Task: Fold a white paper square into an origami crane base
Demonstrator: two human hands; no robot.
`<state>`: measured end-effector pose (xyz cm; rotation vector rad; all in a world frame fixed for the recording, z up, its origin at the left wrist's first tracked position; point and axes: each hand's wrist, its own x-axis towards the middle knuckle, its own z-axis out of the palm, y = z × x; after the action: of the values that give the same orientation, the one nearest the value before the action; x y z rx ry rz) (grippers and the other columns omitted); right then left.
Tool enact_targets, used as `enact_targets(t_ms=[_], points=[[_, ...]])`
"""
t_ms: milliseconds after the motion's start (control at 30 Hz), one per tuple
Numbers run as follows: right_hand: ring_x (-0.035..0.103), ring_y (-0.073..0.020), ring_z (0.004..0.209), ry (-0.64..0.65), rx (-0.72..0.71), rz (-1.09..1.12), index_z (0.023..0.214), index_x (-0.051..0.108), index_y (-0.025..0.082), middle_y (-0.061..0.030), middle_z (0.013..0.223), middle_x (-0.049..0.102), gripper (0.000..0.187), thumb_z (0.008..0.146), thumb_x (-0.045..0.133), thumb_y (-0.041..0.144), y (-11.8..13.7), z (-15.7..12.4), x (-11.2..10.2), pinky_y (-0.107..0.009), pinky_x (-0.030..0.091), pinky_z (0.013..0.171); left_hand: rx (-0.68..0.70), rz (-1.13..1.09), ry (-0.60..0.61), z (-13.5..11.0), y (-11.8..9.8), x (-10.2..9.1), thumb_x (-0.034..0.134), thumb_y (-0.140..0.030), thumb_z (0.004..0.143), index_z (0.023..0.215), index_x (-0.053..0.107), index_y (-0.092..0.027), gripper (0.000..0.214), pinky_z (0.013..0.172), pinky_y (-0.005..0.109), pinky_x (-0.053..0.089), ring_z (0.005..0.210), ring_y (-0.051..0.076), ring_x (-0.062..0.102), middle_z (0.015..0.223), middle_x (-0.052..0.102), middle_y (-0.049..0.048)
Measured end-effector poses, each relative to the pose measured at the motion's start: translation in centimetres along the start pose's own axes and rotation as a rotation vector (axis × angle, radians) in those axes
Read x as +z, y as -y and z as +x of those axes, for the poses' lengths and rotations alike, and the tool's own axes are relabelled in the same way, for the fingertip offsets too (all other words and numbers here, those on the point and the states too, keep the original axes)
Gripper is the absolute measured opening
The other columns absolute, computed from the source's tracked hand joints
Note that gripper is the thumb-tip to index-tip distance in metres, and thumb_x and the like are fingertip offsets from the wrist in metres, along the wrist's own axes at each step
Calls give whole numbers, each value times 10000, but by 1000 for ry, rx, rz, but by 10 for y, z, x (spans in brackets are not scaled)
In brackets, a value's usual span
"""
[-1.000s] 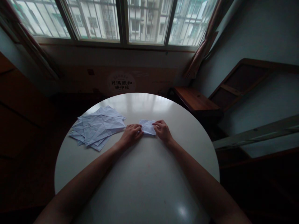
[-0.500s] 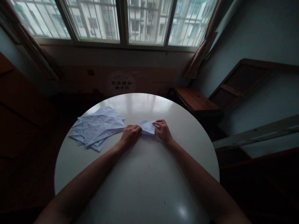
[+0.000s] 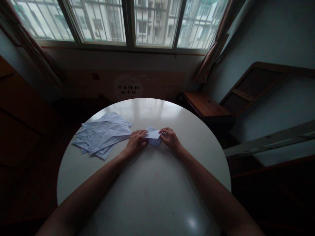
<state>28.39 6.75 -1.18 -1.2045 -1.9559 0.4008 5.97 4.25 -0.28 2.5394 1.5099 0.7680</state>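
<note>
Between my two hands is a small folded sheet of white paper (image 3: pixel 154 141), with one bright flap lifted across its middle. My left hand (image 3: pixel 137 140) pinches the paper's left side, fingers curled. At the right side, my right hand (image 3: pixel 169 137) grips the flap between thumb and fingers. Just left of my left hand lies a loose pile of creased paper sheets (image 3: pixel 108 129), overlapping each other on the round white table (image 3: pixel 152 183).
A wooden bench (image 3: pixel 206 105) stands beyond the table's right edge. Behind the table a cardboard box (image 3: pixel 157 82) with printed characters leans below the barred window (image 3: pixel 152 23). Curtains (image 3: pixel 209 62) hang at both sides.
The folded paper has turned, and a flap now stands up across it where a flat square showed before. Both hands have shifted only slightly and keep their hold.
</note>
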Motion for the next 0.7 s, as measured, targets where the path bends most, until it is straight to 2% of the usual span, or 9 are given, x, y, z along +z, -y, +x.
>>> enact_targets(t_ms=[233, 367, 467, 600, 700], points=[[590, -238, 1010, 43, -25, -36, 978, 701, 203, -90, 1038, 676, 239, 768, 603, 143, -2, 0, 0, -395, 447, 918, 36, -65, -6, 1, 5, 3, 535, -119, 837, 1110, 681, -225, 327, 977, 423, 412, 1114, 236, 601, 1188, 677, 76], [611, -247, 956, 83, -24, -55, 974, 710, 204, -81, 960, 712, 189, 813, 611, 213, -2, 0, -2, -399, 454, 895, 59, -107, 7, 2, 1, 0, 538, -149, 851, 1092, 686, -228, 293, 963, 409, 413, 1050, 222, 627, 1091, 714, 74], [622, -250, 938, 63, -13, -22, 978, 700, 209, -88, 958, 716, 203, 864, 580, 326, -1, 0, -2, -401, 466, 874, 21, -132, -8, 3, -2, -3, 481, -222, 914, 1078, 685, -216, 262, 933, 392, 425, 980, 223, 644, 1010, 728, 80], [630, -209, 800, -17, 20, 104, 979, 626, 210, -64, 847, 682, 275, 907, 505, 446, 4, -1, -1, -347, 504, 741, -77, -178, -58, 3, -3, -6, 394, -286, 965, 1128, 652, -197, 317, 889, 370, 438, 889, 226, 656, 934, 727, 84], [612, -182, 770, -73, -52, 178, 917, 548, 217, -44, 826, 637, 240, 908, 504, 453, 9, -2, 0, -330, 504, 721, -147, -248, -100, 4, -2, -6, 410, -312, 960, 1210, 596, -204, 330, 819, 324, 454, 871, 221, 659, 946, 720, 75]])
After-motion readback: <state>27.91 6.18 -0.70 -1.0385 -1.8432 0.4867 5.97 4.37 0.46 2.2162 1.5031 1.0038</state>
